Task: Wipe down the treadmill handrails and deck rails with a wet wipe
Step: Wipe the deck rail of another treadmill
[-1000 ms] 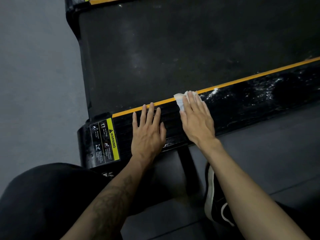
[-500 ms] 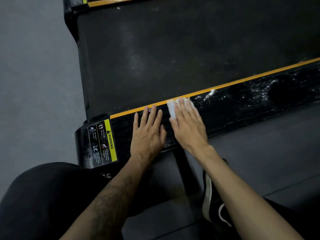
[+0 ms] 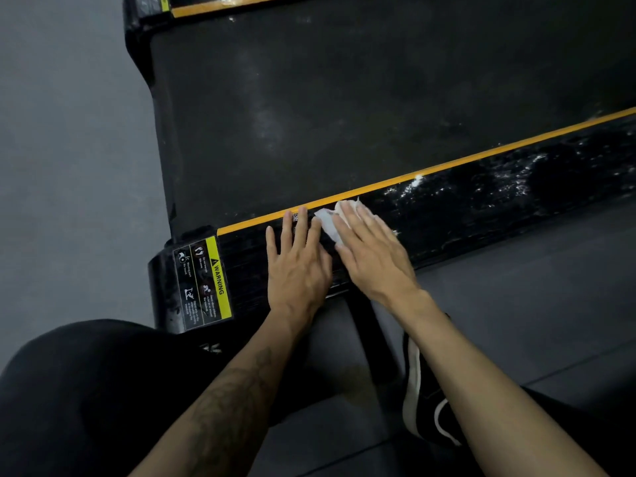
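Observation:
A black deck rail (image 3: 481, 204) with a yellow stripe runs from lower left to upper right along the near side of the treadmill belt (image 3: 344, 108). My right hand (image 3: 373, 256) lies flat on the rail with straight fingers, pressing a white wet wipe (image 3: 328, 223) that shows at its fingertips. Right beside it, my left hand (image 3: 297, 266) rests flat on the rail with fingers spread, close to touching the right hand. To the right of my hands the rail glistens with wet streaks.
A yellow and black warning sticker (image 3: 203, 282) sits on the rail's end cap at the left. The far deck rail (image 3: 220, 3) shows at the top. Grey floor surrounds the treadmill. My black-clad knee (image 3: 79, 390) and black shoe (image 3: 425, 401) are below.
My right hand has slid the wipe leftward along the rail until it sits against my left hand. The left hand has stayed in place.

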`<state>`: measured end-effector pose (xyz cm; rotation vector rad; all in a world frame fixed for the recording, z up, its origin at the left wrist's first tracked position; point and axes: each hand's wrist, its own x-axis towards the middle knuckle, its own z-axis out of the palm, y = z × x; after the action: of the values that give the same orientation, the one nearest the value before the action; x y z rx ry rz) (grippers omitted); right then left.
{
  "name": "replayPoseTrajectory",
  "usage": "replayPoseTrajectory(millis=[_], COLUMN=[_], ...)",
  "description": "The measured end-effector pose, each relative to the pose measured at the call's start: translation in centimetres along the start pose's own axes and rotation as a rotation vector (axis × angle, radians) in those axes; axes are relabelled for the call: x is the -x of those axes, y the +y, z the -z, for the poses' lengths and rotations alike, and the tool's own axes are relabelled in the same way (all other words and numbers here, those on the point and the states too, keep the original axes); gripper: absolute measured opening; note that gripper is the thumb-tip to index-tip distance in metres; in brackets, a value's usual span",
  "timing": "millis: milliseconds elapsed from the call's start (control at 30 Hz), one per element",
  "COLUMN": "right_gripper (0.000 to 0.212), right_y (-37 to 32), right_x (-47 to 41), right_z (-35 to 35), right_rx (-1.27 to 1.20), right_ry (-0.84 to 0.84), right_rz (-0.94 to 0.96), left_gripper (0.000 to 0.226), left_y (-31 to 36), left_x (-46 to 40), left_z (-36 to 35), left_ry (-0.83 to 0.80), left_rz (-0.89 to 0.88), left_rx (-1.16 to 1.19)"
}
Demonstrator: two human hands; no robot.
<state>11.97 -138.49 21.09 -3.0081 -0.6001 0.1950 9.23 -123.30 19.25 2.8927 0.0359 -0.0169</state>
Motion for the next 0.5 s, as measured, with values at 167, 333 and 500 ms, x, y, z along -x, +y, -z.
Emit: replayPoseTrajectory(millis=[167, 333, 500], right_gripper=[0.062, 0.064, 0.063], right_y=[0.0, -0.9, 1.0], right_x=[-0.1, 0.9, 0.3], right_z=[-0.2, -0.9, -0.5], right_rx=[-0.064, -0.021, -0.069], right_ry=[0.066, 0.029, 0.058], right_rz=[-0.293, -0.063, -0.267], left_gripper=[0.056, 0.057, 0.058], left_y=[0.3, 0.1, 0.1], left_x=[0.1, 0.0, -0.1], left_z=[0.0, -0.2, -0.4], left_ry=[0.041, 0.039, 0.058], left_rz=[0.012, -0.005, -0.008], left_rx=[0.002, 0.002, -0.02])
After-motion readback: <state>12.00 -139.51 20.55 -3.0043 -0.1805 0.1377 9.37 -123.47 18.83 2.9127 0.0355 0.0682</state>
